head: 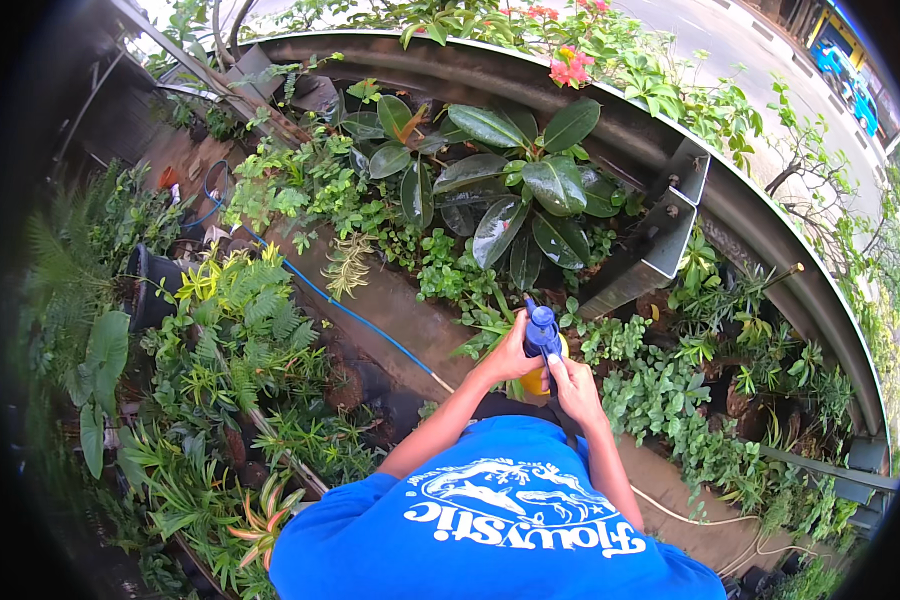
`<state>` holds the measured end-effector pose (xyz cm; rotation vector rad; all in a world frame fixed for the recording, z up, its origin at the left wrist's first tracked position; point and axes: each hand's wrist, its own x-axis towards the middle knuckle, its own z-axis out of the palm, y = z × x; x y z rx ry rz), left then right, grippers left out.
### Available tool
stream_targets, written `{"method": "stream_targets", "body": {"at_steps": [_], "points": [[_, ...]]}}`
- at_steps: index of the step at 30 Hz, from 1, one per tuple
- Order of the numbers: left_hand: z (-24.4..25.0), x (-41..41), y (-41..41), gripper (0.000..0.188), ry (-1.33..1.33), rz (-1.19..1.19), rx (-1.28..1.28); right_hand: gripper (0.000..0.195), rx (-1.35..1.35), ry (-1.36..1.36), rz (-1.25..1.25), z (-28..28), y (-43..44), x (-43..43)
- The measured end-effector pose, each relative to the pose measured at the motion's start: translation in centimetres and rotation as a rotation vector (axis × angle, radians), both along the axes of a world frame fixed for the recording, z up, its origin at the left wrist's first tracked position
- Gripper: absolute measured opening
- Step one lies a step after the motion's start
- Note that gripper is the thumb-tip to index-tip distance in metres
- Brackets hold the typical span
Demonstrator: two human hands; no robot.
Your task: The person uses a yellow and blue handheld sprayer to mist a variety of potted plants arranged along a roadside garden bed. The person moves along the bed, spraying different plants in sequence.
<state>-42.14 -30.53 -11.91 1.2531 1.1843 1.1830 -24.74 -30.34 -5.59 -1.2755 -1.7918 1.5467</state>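
Both hands are around a hand-pump pressure sprayer with a blue head [542,326] and a yellow tank [534,381], held in front of my body. My left hand [514,354] grips the sprayer's left side, just under the blue head. On the other side, my right hand [576,386] is closed at the handle, its thumb pointing up. The nozzle tip points away from me, towards a rubber plant [521,176] whose broad dark leaves look wet and glossy. My hands hide most of the tank.
A blue hose [330,298] runs along the concrete path [412,304]; a pale hose [690,517] lies at lower right. Dense potted plants line the left, including a black pot [154,289]. A curved metal rail [615,135] with a bracket [645,240] bounds the bed beside a road.
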Motion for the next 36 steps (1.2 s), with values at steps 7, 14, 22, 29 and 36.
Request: {"method": "stream_targets", "body": {"at_steps": [7, 14, 22, 29, 36], "points": [[3.0, 6.5, 0.4, 0.073, 0.44, 0.163, -0.022, 0.041, 0.521, -0.365, -0.079, 5.2, 2.2, 6.1], [2.7, 15.1, 0.2, 0.073, 0.502, 0.167, 0.088, 0.03, 0.594, -0.211, 0.107, 7.6, 3.8, 11.9], [3.2, 23.6, -0.4, 0.069, 0.442, 0.431, 0.112, 0.022, 0.705, -0.096, 0.161, 12.4, 5.1, 18.3], [4.3, 26.0, -1.8, 0.06, 0.352, 0.473, 0.099, 0.032, 0.755, 0.199, 0.129, 14.8, 4.1, 20.6], [6.0, 25.4, -2.8, 0.063, 0.462, 0.581, 0.099, 0.027, 0.712, 0.251, 0.115, 10.2, 4.2, 19.4]]}}
